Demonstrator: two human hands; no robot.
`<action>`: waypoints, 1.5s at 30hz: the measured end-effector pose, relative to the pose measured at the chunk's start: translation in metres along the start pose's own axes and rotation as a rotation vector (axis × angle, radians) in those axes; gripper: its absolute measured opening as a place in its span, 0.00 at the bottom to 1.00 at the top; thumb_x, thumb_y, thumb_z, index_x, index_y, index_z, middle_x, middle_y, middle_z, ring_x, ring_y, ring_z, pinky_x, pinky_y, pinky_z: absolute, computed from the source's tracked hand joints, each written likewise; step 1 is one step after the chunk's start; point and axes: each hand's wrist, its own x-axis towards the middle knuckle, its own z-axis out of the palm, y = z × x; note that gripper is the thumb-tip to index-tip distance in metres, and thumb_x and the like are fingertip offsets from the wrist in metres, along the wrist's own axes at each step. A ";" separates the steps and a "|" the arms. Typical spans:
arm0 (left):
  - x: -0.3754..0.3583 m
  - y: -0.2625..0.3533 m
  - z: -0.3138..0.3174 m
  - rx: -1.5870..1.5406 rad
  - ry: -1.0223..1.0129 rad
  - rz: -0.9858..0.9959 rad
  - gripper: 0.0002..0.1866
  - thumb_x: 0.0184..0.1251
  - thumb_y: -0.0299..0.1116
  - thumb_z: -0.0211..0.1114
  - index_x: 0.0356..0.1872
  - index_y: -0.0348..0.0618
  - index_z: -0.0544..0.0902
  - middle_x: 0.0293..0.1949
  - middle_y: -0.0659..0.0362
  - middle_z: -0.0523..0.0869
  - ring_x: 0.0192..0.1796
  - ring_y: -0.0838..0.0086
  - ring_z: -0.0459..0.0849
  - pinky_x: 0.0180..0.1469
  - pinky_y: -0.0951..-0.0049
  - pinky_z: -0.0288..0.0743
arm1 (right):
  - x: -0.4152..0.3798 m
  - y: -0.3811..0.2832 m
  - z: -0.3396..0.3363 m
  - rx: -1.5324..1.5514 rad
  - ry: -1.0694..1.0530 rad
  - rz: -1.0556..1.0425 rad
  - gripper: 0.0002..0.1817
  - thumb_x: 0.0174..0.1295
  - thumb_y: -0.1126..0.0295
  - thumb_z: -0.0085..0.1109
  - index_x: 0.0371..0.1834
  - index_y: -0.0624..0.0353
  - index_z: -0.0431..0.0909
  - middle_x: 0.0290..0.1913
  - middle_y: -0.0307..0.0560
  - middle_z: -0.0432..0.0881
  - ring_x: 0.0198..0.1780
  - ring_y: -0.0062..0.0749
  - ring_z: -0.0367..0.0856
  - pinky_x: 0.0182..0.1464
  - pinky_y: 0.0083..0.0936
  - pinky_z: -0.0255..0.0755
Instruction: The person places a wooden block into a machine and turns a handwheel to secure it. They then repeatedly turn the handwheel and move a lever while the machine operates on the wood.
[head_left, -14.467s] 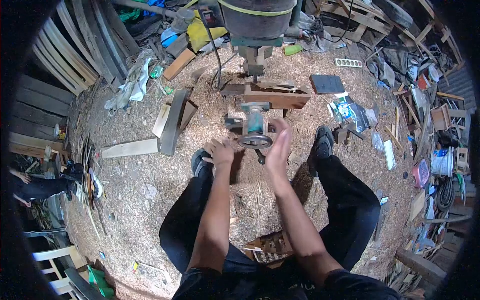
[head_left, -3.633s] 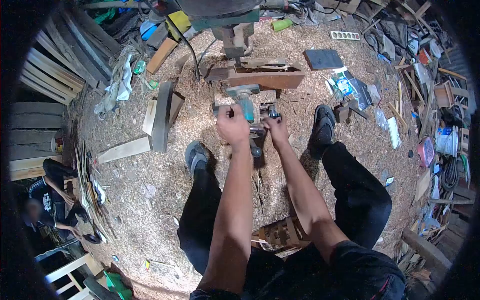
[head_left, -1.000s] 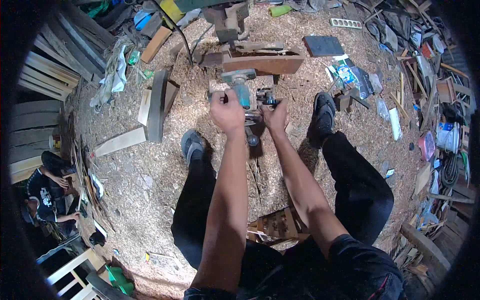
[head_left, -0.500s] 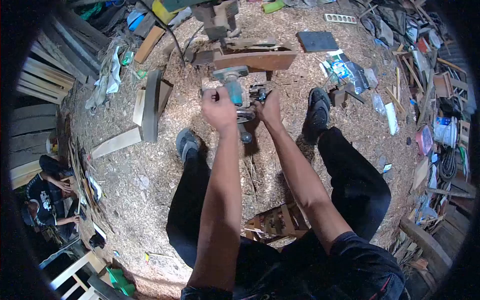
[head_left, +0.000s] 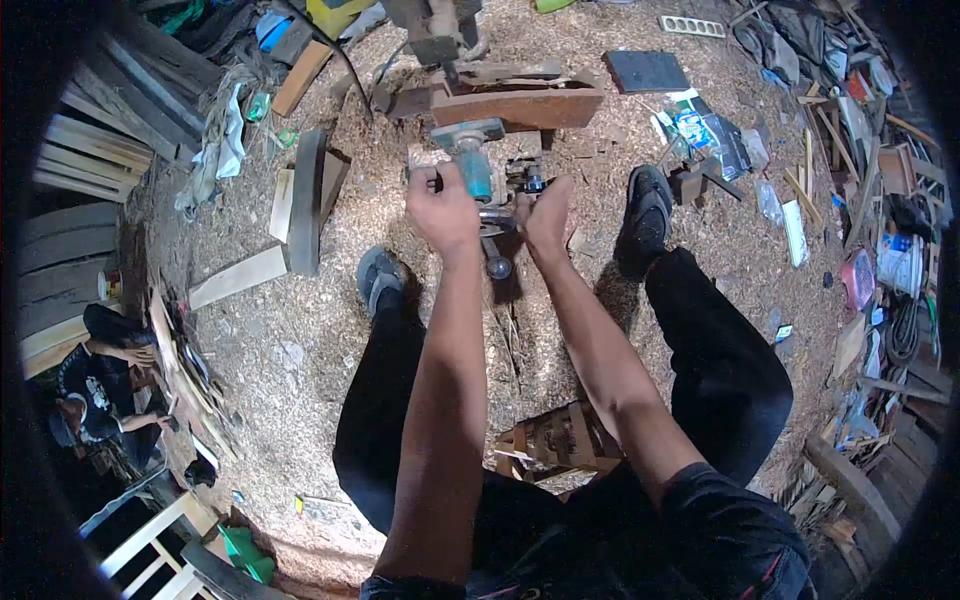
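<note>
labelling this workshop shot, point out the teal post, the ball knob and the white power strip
teal post [head_left: 477, 178]: head view, its side
ball knob [head_left: 498, 268]: head view, its rounded face
white power strip [head_left: 692, 26]: head view, socket row

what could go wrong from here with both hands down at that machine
The right hand is close beside the handwheel, so it might get pinched if that turns. Loose wood shavings lie all around the left sandal, so footing could be slippery.
</note>
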 end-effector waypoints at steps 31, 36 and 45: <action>0.002 -0.007 0.004 0.004 0.026 0.049 0.12 0.59 0.34 0.65 0.25 0.33 0.81 0.22 0.52 0.84 0.25 0.67 0.79 0.35 0.64 0.74 | -0.002 -0.017 -0.012 0.129 -0.054 0.264 0.25 0.63 0.55 0.66 0.38 0.72 0.75 0.30 0.60 0.83 0.33 0.50 0.83 0.37 0.41 0.75; 0.006 -0.018 0.010 0.002 0.027 0.053 0.12 0.59 0.35 0.65 0.25 0.33 0.81 0.22 0.51 0.83 0.25 0.66 0.79 0.35 0.63 0.74 | 0.014 -0.002 -0.020 0.274 -0.199 0.306 0.28 0.58 0.51 0.70 0.37 0.71 0.75 0.32 0.62 0.84 0.35 0.52 0.85 0.39 0.42 0.76; 0.001 -0.005 0.001 0.015 0.019 0.005 0.12 0.59 0.36 0.65 0.26 0.35 0.81 0.25 0.50 0.85 0.28 0.61 0.82 0.38 0.61 0.74 | 0.003 -0.006 -0.001 0.141 -0.034 0.076 0.26 0.53 0.69 0.65 0.48 0.74 0.64 0.34 0.63 0.79 0.33 0.54 0.79 0.43 0.43 0.74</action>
